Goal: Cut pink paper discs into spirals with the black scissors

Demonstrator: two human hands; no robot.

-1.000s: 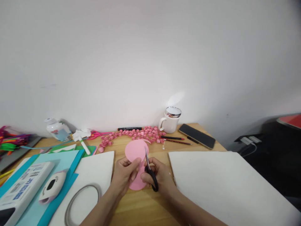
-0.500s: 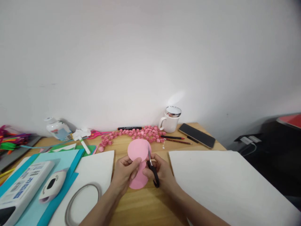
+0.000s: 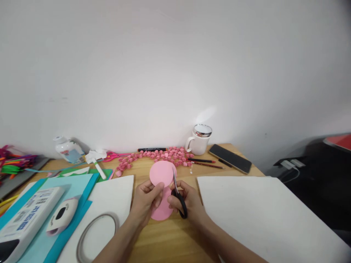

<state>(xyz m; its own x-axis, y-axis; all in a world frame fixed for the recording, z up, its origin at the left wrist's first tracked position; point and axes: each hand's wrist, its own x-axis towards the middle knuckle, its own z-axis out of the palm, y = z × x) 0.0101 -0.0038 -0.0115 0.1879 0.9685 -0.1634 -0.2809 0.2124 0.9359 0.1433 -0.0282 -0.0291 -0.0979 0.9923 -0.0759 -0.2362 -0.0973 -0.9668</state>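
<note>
My left hand (image 3: 146,202) pinches a pink paper cut-out (image 3: 161,174) made of round shapes, holding it just above the wooden desk (image 3: 170,241). My right hand (image 3: 189,202) grips black-handled scissors (image 3: 178,195), whose blades point up along the right edge of the upper pink circle. Both hands sit close together at the middle of the desk, between two white sheets.
A white sheet (image 3: 257,215) lies to the right, another (image 3: 109,197) to the left with a grey ring (image 3: 93,233) on it. Blue paper (image 3: 74,186), a white box (image 3: 27,215), a small white device (image 3: 61,215), pink paper rolls (image 3: 159,155), a mug (image 3: 199,140), a phone (image 3: 229,158) and pencils surround them.
The pink cut-out has turned and risen slightly, and the scissors have moved a little to the right along its edge.
</note>
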